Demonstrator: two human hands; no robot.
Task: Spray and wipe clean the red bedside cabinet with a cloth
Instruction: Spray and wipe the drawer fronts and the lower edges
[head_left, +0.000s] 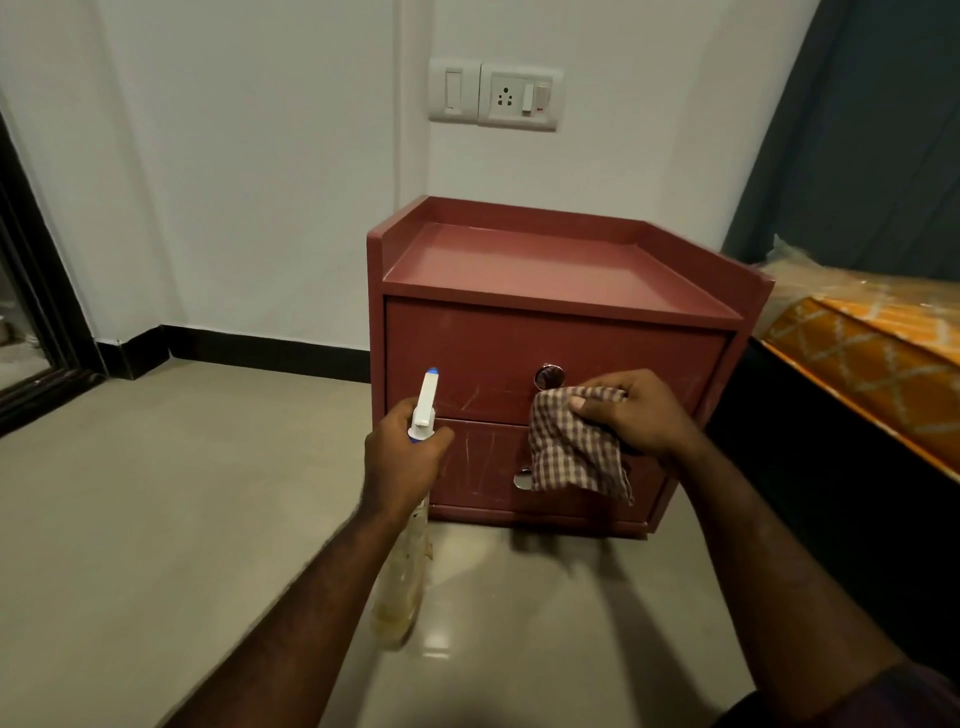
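so far little looks done: the red bedside cabinet (556, 358) stands on the floor by the wall, its drawer fronts scuffed. left hand (402, 457) grips the spray bottle (423, 410); right hand (636, 415) pinches the checked cloth (571, 452) against the drawers. most wiping probably remains.

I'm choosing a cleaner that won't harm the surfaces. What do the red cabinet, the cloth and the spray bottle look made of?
Red cabinet: likely laminated or painted board, smooth with slight sheen; pale scratches mark the drawer fronts.
Cloth: thin woven fabric, probably cotton, checked, hanging in soft folds.
Spray bottle: translucent plastic body, white plastic nozzle, blue tip.
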